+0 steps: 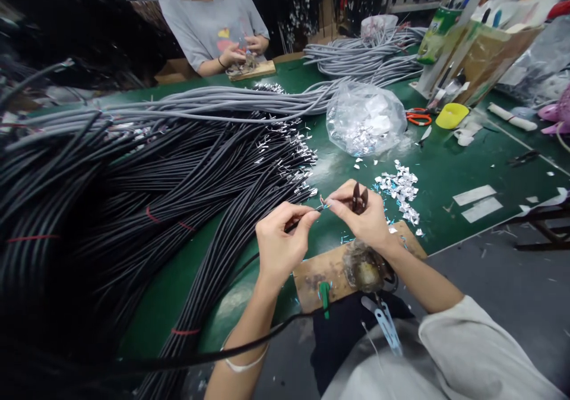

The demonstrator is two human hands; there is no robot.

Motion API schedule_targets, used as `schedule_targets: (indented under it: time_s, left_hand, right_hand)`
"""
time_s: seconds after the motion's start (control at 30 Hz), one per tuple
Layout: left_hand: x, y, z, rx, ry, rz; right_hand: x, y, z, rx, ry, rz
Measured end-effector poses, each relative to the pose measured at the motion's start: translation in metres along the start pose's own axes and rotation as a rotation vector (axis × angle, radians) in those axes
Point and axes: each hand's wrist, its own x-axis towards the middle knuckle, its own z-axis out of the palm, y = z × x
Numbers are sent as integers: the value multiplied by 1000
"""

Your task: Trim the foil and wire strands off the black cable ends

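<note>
My left hand (284, 234) is closed round a black cable (291, 227), close to its stripped end. Thin coloured wires (324, 205) stick out of that end, and the thumb and forefinger of my right hand (363, 216) pinch at them. Tucked in the same right hand are cutting pliers (360, 197), their dark jaws pointing up from between the fingers; the handles are hidden. Below my right wrist, a worn metal fixture (364, 268) sits on a wooden board (312, 275) at the table's edge.
Bundles of black cables (191, 186) with stripped ends cover the left side, with grey cables (214, 100) across them. Foil scraps (401, 189), a plastic bag (367, 118) and orange-handled scissors (418, 117) lie to the right. Across the green table (449, 168), a co-worker (218, 26) handles something small.
</note>
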Motion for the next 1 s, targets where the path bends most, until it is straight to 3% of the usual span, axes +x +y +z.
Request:
schedule_targets:
  time_s: [0.07, 0.2, 0.4, 0.67, 1.0]
  left_hand:
    - [-1, 2, 0, 12, 76, 16]
    - [-1, 5, -5, 19, 173, 76]
    - [0, 7, -9, 11, 190, 103]
    - [0, 8, -9, 68, 171, 155]
    - [-1, 4, -7, 252, 246, 352]
  right_hand:
    - [-1, 0, -2, -98, 24, -27]
    - [-1, 3, -3, -85, -107, 35]
    - [-1, 1, -3, -68, -201, -43]
    - [-1, -2, -4, -36, -217, -16]
    - [0, -2, -5, -48, -225, -2]
